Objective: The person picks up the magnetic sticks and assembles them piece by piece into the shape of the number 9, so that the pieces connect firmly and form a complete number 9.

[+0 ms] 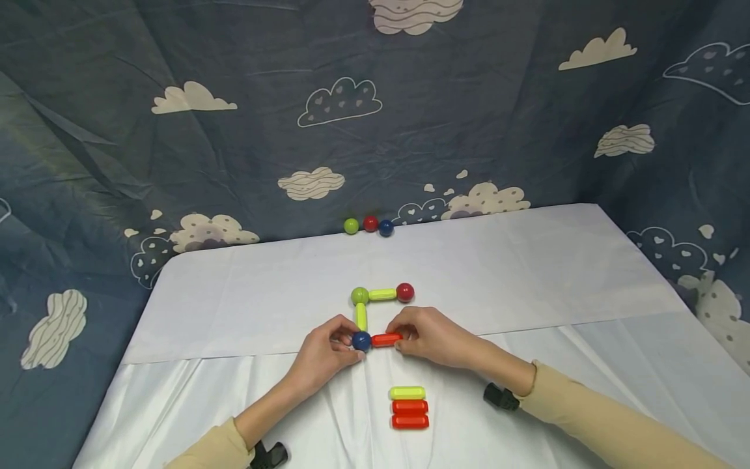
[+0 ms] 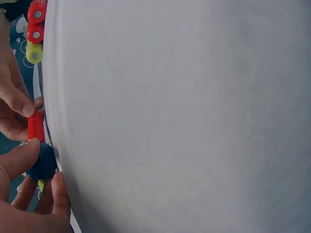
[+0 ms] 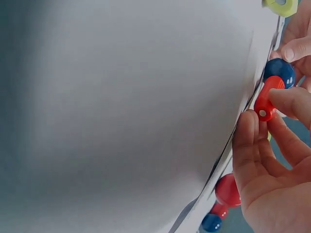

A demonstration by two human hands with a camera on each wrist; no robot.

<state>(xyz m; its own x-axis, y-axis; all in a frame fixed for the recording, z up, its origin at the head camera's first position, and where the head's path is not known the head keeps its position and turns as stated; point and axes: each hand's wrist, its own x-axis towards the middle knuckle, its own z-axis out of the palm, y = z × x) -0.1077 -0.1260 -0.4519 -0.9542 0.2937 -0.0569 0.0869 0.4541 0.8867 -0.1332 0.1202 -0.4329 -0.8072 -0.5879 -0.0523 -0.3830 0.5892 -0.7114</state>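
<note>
On the white-covered table, my left hand holds a blue ball between thumb and fingers. A red magnetic stick meets the ball's right side, and my right hand pinches its outer end. From the blue ball a yellow-green stick runs back to a green ball. Another yellow-green stick joins that one to a red ball on the right. In the right wrist view, a pale round spot shows on the free end of the red stick.
Nearer the front lie a loose yellow-green stick and two red sticks, side by side. At the table's back edge sit a green ball, a red ball and a blue ball, before a cloud-patterned curtain.
</note>
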